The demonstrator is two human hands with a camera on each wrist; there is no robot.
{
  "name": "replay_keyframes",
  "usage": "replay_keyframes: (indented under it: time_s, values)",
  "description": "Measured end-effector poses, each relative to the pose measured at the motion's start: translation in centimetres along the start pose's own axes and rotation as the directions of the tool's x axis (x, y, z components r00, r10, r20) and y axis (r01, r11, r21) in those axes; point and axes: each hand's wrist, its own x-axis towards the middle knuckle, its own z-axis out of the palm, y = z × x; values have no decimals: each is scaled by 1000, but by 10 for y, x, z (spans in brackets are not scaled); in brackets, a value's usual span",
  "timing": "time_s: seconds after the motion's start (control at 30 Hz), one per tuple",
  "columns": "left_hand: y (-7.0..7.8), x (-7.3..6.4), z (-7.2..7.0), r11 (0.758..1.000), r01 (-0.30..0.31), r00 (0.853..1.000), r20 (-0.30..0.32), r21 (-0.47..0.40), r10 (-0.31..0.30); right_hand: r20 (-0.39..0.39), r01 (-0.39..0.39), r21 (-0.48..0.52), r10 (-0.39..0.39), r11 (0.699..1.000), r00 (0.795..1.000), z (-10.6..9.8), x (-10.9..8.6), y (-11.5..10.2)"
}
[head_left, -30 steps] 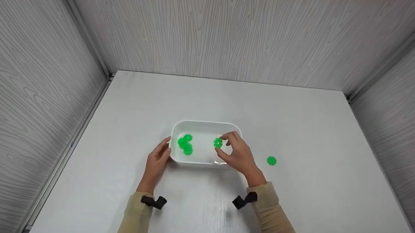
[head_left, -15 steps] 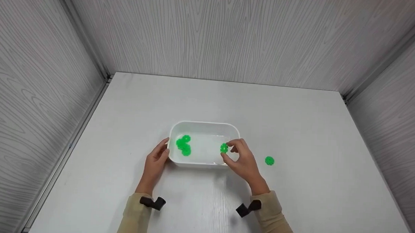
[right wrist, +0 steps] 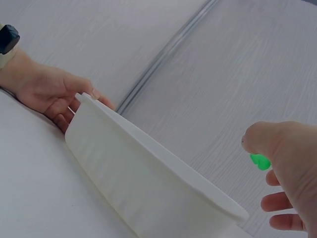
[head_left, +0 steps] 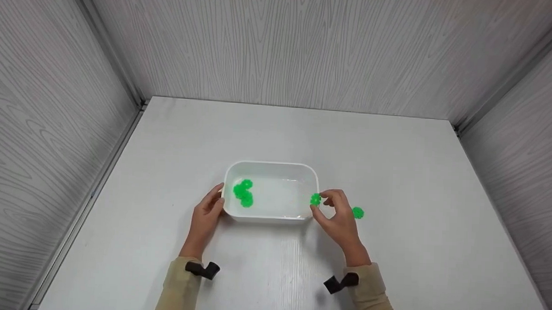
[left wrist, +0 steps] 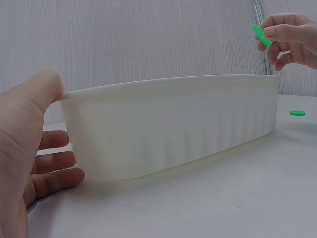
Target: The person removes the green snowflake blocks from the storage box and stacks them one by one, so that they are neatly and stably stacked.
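Observation:
A white rectangular plastic tray (head_left: 274, 218) sits on the table, with several green snowflake-shaped building discs (head_left: 243, 190) clustered at its left inside. The left hand (head_left: 207, 212) holds the tray's left end; in the left wrist view its thumb (left wrist: 47, 84) lies at the rim and its other fingers touch the outer wall. Over the tray's right rim, the right hand (head_left: 340, 220) pinches one green snowflake disc (head_left: 315, 199) between thumb and index finger. In the right wrist view the thumb hides most of that disc (right wrist: 260, 161).
Another green snowflake disc (head_left: 358, 213) lies flat on the white table (head_left: 277, 132), just right of the right hand. Grey wood-patterned panels (head_left: 279, 49) stand at the back and both sides. Black wrist camera mounts (head_left: 203, 270) are worn over beige sleeves.
The right hand has moved right with the pinched snowflake disc, from above the tray's inside to its right rim. The left hand stays at the tray's left end.

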Motion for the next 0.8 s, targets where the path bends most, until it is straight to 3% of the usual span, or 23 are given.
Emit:
replay_keyframes:
  time_s: [0.47, 0.8]
  values:
    - [1, 0, -1, 1000, 7, 1000, 4, -9, -7, -85, -82, -49, 78, 995, 993, -24, -18, 21]
    - [0, 0, 0, 1000, 10, 1000, -8, -24, -11, -86, -102, -128, 91, 987, 992, -39, -32, 36]
